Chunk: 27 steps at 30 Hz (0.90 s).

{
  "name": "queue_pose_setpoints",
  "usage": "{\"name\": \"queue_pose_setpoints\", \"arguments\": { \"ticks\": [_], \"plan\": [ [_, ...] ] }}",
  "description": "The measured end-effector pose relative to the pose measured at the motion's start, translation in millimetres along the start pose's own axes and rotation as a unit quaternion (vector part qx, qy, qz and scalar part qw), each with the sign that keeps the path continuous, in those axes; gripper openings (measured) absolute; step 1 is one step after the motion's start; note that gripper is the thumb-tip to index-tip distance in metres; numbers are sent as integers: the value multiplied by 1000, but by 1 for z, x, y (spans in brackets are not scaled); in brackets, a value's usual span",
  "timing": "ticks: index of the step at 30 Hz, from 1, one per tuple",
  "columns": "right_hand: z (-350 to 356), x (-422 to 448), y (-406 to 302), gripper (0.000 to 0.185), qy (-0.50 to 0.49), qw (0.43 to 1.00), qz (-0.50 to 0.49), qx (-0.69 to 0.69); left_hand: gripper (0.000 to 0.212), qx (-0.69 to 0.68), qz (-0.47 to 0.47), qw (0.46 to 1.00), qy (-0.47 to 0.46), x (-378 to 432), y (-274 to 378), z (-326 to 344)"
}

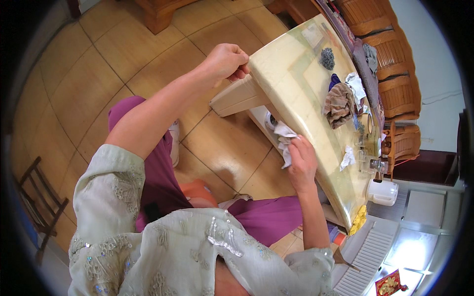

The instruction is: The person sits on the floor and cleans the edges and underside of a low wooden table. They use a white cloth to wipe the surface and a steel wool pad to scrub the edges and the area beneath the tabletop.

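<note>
My left hand (231, 63) is at the near corner of a cream marble-patterned table (281, 79). Its fingers are curled closed by the edge, and nothing shows between them; whether they touch the edge I cannot tell. Crumpled white tissue (286, 134) hangs from my right hand (303, 162), whose fingers are closed around it. That hand is beside the table's long edge, below the level of the top. A round white object (270, 120) with a dark centre is partly hidden behind the tissue, under the table.
On the tabletop are a grey steel-wool scourer (327, 59), a brown striped cloth (339, 105), crumpled tissue (347, 158), glassware (377, 165), a white electric kettle (382, 191) and a yellow cloth (358, 220). An orange stool (198, 190) is between my legs. A wooden sofa (392, 55) borders the far side.
</note>
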State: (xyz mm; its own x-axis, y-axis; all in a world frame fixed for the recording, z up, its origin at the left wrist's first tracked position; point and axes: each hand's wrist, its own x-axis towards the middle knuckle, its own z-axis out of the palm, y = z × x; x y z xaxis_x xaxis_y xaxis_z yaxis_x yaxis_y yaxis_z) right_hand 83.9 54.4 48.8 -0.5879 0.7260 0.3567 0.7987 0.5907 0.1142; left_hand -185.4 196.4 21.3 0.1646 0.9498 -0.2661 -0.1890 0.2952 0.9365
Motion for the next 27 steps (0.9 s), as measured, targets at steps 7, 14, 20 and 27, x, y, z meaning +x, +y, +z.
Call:
{"name": "queue_pose_setpoints", "arguments": {
  "ticks": [7,14,20,27],
  "plan": [
    [30,117,-44,16,166,980,-54,91,12,-43,72,996,42,-2,-2,12],
    [35,29,-11,12,112,992,47,-33,11,2,30,999,28,5,-7,2],
    [33,-104,-15,23,256,610,546,515,27,-161,1,986,37,-3,-34,13],
    [63,-45,-22,32,346,257,457,778,39,-82,-133,982,-107,-44,-70,119]
  ]
}}
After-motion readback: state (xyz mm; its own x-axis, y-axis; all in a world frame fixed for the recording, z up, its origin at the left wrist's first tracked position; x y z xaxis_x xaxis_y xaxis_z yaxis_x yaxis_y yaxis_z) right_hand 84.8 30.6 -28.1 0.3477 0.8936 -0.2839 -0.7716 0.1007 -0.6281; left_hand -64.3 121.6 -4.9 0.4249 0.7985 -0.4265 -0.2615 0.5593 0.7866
